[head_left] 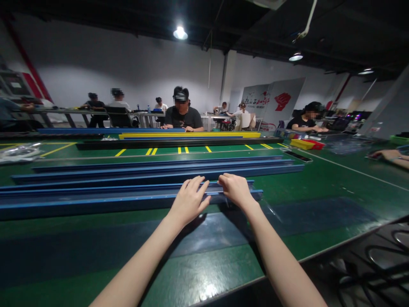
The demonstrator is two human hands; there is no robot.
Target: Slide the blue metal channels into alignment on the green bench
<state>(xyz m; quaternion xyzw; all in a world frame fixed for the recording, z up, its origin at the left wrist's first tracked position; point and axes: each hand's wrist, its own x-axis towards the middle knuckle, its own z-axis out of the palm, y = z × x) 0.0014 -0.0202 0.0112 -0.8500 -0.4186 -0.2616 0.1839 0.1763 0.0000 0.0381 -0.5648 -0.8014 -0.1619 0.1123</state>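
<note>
A long blue channel-shaped profile (121, 200) lies across the green table, its right end just beyond my hands. My left hand (189, 199) rests over its near edge, palm down, fingers stretched out and slightly apart. Close to the profile's right end, my right hand (234, 188) is closed, its fingers curled down into the channel; whatever they pinch is hidden. In front of the profile a long, clear plastic strip (211, 234) lies flat, passing beneath both forearms. A bit of clear film shows beside my right wrist.
More blue profiles (159, 171) lie parallel behind, then a black profile (179, 143) and a yellow one (191, 135). A phone (297, 156) and a yellow tray (302, 144) are at right. A person (182, 111) sits opposite. Dark coiled loops (383, 256) are below the table edge.
</note>
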